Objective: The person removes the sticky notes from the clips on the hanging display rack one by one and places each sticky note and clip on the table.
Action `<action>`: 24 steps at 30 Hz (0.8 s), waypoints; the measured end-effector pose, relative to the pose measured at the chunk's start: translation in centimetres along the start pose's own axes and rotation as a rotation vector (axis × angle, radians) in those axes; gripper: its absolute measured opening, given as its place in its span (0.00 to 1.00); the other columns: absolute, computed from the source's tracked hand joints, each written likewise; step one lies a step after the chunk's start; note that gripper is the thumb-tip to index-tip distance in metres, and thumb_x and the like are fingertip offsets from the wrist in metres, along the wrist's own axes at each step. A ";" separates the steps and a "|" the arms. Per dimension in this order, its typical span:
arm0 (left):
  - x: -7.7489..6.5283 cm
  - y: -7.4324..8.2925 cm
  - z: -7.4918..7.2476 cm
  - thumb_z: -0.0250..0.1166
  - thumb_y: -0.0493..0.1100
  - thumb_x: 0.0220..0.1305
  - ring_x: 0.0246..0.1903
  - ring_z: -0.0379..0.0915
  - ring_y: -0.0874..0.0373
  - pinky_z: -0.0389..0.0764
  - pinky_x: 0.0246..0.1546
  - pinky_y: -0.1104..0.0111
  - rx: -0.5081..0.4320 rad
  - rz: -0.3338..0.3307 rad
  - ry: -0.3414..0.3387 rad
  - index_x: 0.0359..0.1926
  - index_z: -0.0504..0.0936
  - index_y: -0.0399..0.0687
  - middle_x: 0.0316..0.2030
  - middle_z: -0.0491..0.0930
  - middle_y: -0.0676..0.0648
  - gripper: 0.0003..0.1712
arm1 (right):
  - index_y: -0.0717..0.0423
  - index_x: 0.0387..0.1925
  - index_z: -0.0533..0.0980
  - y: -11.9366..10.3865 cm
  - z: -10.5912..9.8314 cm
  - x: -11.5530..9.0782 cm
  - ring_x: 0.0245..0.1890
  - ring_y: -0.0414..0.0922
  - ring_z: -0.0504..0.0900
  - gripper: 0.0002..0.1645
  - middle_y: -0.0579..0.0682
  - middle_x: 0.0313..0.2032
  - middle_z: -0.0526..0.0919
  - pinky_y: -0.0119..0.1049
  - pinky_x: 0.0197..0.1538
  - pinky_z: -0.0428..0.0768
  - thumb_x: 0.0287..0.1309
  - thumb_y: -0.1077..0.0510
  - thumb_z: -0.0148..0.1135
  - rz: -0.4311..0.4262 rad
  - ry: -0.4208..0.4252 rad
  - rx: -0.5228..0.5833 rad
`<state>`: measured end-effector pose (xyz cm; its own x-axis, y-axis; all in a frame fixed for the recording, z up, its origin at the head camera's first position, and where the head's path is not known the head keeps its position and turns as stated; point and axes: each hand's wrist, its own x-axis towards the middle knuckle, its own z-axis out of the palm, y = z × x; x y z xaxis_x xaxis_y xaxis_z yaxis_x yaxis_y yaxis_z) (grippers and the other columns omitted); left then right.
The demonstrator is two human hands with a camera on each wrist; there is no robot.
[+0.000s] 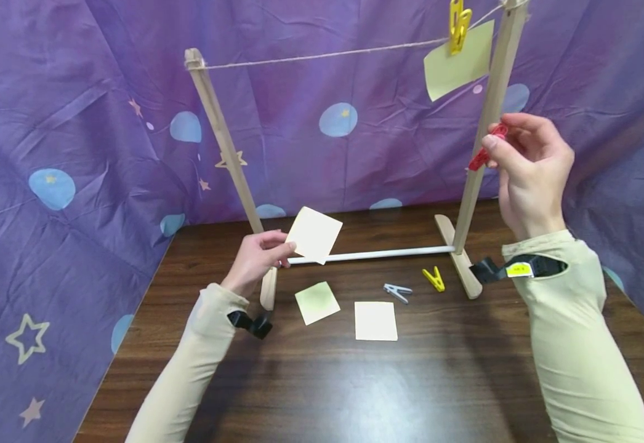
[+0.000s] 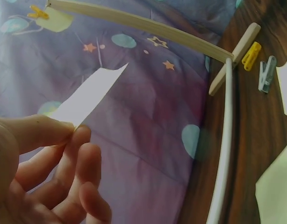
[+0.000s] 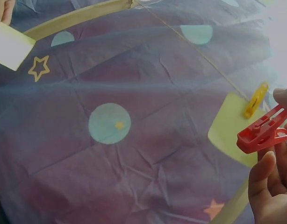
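My left hand (image 1: pixel 262 255) pinches a pale cream paper square (image 1: pixel 314 235) by one corner, above the table near the left post; the left wrist view shows the sheet (image 2: pixel 89 93) between thumb and forefinger. Up beside the right post, my right hand (image 1: pixel 535 166) holds a red clothespin (image 1: pixel 488 147) between thumb and fingers. In the right wrist view this clothespin (image 3: pixel 262 130) has its handles under the thumb. A yellow clothespin (image 1: pixel 458 27) fixes a light green paper square (image 1: pixel 460 60) on the string (image 1: pixel 322 56), near its right end.
On the brown table (image 1: pixel 311 381) lie a green paper square (image 1: pixel 317 303), a white one (image 1: pixel 375 320), a grey clothespin (image 1: pixel 397 292) and a yellow clothespin (image 1: pixel 434 279). A wooden left post (image 1: pixel 228 138), right post (image 1: pixel 499 80) and white bar (image 1: pixel 388 253) form the frame before a purple curtain (image 1: pixel 95 215).
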<state>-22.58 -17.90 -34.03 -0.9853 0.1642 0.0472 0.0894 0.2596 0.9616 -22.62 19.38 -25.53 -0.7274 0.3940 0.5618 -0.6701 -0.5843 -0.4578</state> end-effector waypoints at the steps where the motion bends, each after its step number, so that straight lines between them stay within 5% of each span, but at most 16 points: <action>1: -0.1 -0.3 -0.1 0.65 0.36 0.61 0.20 0.78 0.63 0.79 0.28 0.73 0.012 -0.012 -0.009 0.48 0.79 0.28 0.26 0.84 0.55 0.17 | 0.78 0.39 0.74 0.1 -0.3 -0.1 0.26 0.48 0.77 0.20 0.63 0.28 0.82 0.30 0.22 0.74 0.39 0.86 0.63 0.007 -0.002 0.013; 7: -0.6 -2.3 -0.4 0.65 0.36 0.61 0.21 0.79 0.63 0.84 0.33 0.65 0.125 -0.033 -0.140 0.47 0.80 0.27 0.36 0.85 0.41 0.17 | 0.78 0.39 0.76 0.6 -1.9 -0.9 0.26 0.47 0.80 0.18 0.62 0.29 0.84 0.30 0.24 0.77 0.41 0.86 0.62 0.054 -0.024 0.008; 17: -1.5 -5.3 -0.8 0.68 0.38 0.58 0.20 0.77 0.61 0.77 0.24 0.71 0.235 -0.078 -0.316 0.41 0.82 0.31 0.23 0.84 0.52 0.14 | 0.78 0.41 0.77 1.7 -4.3 -2.5 0.31 0.49 0.85 0.18 0.62 0.31 0.85 0.32 0.34 0.83 0.45 0.86 0.59 0.135 -0.042 -0.042; 24: -1.8 -7.6 -0.9 0.69 0.38 0.56 0.19 0.77 0.62 0.81 0.29 0.63 0.253 -0.121 -0.404 0.37 0.82 0.30 0.24 0.85 0.46 0.12 | 0.76 0.42 0.77 2.7 -6.5 -3.6 0.33 0.46 0.85 0.19 0.58 0.33 0.86 0.32 0.37 0.84 0.46 0.86 0.58 0.228 -0.138 -0.141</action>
<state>-21.64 -21.08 -41.21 -0.8598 0.4618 -0.2181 0.0596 0.5148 0.8553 -22.73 21.00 -33.29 -0.8412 0.1582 0.5171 -0.5124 -0.5390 -0.6685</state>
